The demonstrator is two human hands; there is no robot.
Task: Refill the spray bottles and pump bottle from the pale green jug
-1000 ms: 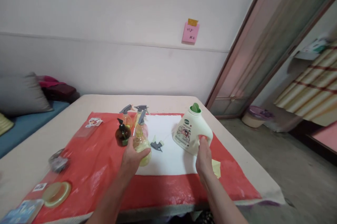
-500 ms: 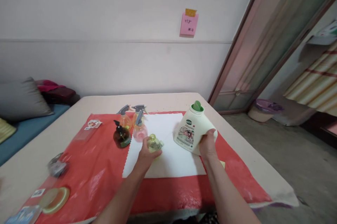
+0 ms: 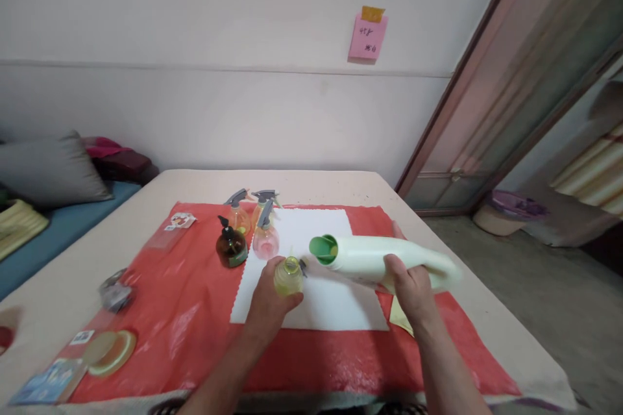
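My left hand [image 3: 269, 301] is closed around a small clear yellow-green bottle [image 3: 288, 277], upright with its mouth uncovered. In my right hand [image 3: 413, 285] is a large pale green detergent jug [image 3: 370, 256], gripped by its handle. The jug lies tipped on its side in the air, its green spout [image 3: 323, 249] facing left toward the bottle, apart from it and slightly higher. A small dark object [image 3: 303, 266] shows just behind the bottle; its kind is unclear. Under both hands lies a white cloth [image 3: 335, 311].
Left of the cloth stand a brown pump bottle [image 3: 232, 245], a pink spray bottle [image 3: 265, 239] and an orange one [image 3: 239, 217], with another spray bottle behind. A yellow cloth [image 3: 401, 317] lies at right on the red sheet [image 3: 195, 311]. A round lid [image 3: 113, 353] rests front left.
The jug has gone from nearly upright to tipped over leftward, its spout now facing the small bottle. My left hand still holds the bottle. The camera view has shifted slightly.
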